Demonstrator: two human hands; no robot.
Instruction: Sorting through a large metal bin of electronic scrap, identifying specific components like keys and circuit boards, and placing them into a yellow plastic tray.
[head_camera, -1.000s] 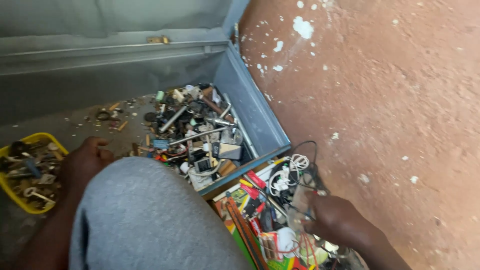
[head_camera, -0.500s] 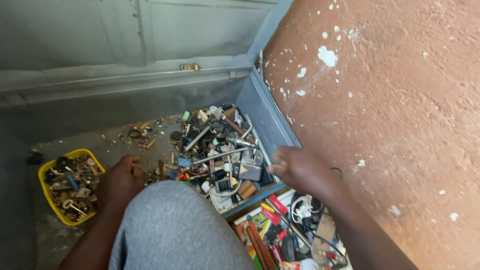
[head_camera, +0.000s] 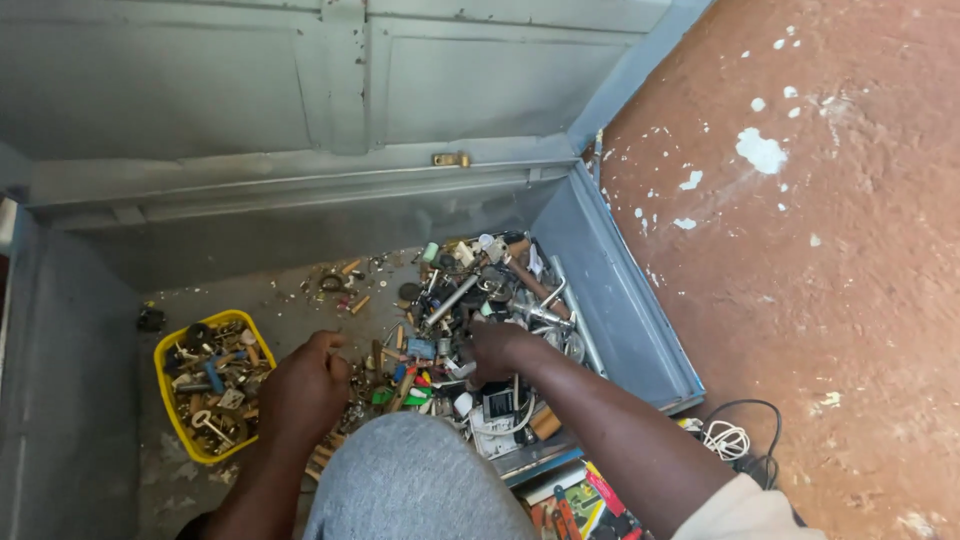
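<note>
Inside the open grey metal box (head_camera: 600, 290), the right hand (head_camera: 497, 350) digs into the heap of small metal parts (head_camera: 480, 300) against the box's right wall, fingers curled down among them; whether they pinch anything cannot be told. The left hand (head_camera: 303, 390), loosely closed, rests on scattered bits on the box floor just beside the yellow tray (head_camera: 170, 400) near the left wall.

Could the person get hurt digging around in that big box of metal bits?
Maybe. The right hand is pushed into a tangled pile of metal parts, so a sharp edge might scratch it. The left hand rests among loose small pieces beside the yellow tray, which it could knock and spill.
</note>
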